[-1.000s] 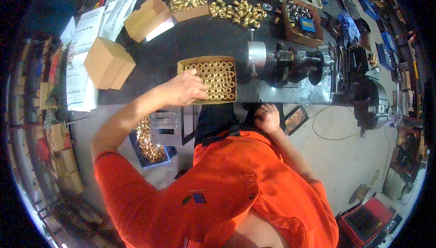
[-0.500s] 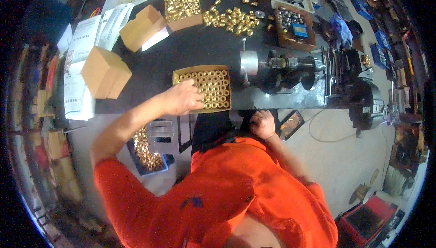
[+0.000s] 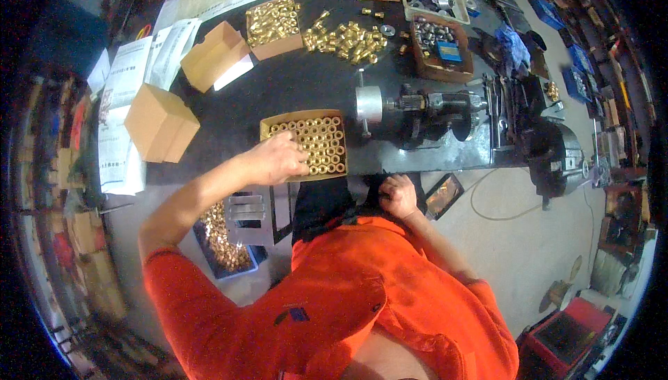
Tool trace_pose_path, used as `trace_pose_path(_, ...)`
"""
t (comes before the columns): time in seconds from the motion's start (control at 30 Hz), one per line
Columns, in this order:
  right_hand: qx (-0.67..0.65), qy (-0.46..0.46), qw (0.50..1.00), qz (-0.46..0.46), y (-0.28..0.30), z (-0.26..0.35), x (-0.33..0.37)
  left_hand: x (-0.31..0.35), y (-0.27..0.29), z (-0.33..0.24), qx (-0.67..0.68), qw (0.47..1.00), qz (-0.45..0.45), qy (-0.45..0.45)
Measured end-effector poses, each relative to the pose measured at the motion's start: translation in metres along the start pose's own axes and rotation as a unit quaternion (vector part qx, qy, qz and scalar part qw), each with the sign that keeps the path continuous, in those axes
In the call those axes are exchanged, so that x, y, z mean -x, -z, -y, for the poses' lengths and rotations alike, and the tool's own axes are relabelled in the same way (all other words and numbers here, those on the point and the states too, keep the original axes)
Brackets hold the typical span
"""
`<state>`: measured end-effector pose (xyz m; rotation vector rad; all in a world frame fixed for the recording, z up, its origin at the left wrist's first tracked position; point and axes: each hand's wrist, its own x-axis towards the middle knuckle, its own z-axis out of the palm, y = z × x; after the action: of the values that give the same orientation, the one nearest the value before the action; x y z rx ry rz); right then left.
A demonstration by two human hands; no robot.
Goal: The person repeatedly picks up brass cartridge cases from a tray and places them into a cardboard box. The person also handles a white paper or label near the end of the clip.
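Observation:
A shallow cardboard box near the table's front edge holds rows of brass ring-ended fittings. Over the left part of this box is my left hand, its fingers curled down among the fittings. Whatever those fingers grip is hidden beneath them. My right hand lies closed on my lap, just in front of the table edge, and its inside does not show. To the right of the box stands a dark machine with a silver chuck and cross handle.
Behind the box are loose brass fittings and a carton full of them. Two cardboard boxes stand at left. A parts carton sits behind the machine. Below the table is a blue bin of brass pieces.
The whole view has shifted slightly, so the table sits a little lower and further left. My left hand stays over the box, and my right hand remains closed on my lap.

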<state>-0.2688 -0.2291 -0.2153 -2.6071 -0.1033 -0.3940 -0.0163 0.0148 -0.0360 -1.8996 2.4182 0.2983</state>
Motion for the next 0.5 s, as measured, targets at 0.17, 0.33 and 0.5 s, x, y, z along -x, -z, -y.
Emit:
trace_pose_path(0.17,0.01,-0.026,0.999,0.047,0.0,-0.002,0.005,-0.003,0.008,-0.004,0.028,0.999,0.012,0.016)
trace_pose_path(0.33,0.012,-0.017,0.999,0.03,0.001,0.001,0.003,-0.019,0.023,0.016,0.131,0.98,-0.144,0.047)
trace_pose_path(0.5,-0.007,0.004,0.999,-0.035,0.0,0.001,0.001,-0.094,0.021,0.086,0.077,0.94,-0.28,0.18)
